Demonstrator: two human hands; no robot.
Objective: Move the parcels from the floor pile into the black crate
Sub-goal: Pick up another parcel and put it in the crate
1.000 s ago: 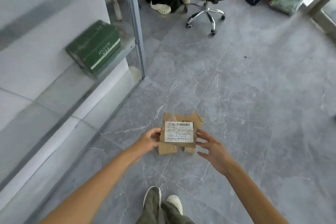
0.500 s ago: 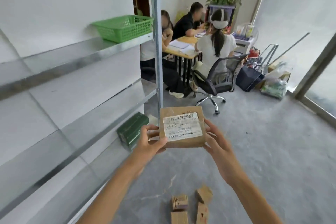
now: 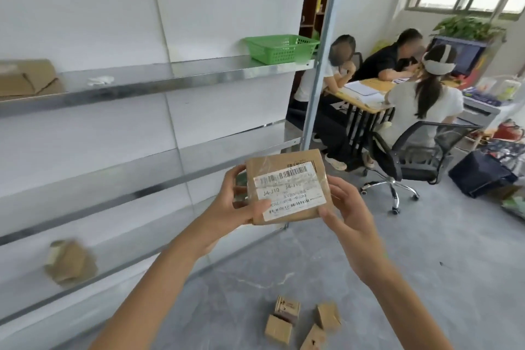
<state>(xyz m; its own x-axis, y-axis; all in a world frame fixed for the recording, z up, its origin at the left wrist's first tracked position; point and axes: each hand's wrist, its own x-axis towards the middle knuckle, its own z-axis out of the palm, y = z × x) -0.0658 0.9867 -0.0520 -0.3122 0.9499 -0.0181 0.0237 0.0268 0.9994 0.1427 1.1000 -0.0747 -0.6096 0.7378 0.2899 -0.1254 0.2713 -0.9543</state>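
A flat brown cardboard parcel (image 3: 287, 187) with a white barcode label is held up in front of me at chest height. My left hand (image 3: 235, 202) grips its left edge, thumb on the label's lower corner. My right hand (image 3: 349, 213) holds the right edge, thumb at the lower right corner. Several small brown parcels (image 3: 304, 324) lie in a loose pile on the grey floor below, between my forearms. No black crate shows in the frame.
A metal shelf rack (image 3: 159, 79) fills the left, carrying a green basket (image 3: 279, 48), a cardboard box (image 3: 27, 78) and a crumpled parcel (image 3: 69, 261). Three people sit at a desk (image 3: 366, 94) behind; an office chair (image 3: 409, 156) and dark bag (image 3: 483, 170) stand right.
I lifted the parcel off the floor pile with both hands and my view rose from the floor to the shelves. The parcel now sits nearer and slightly tilted.
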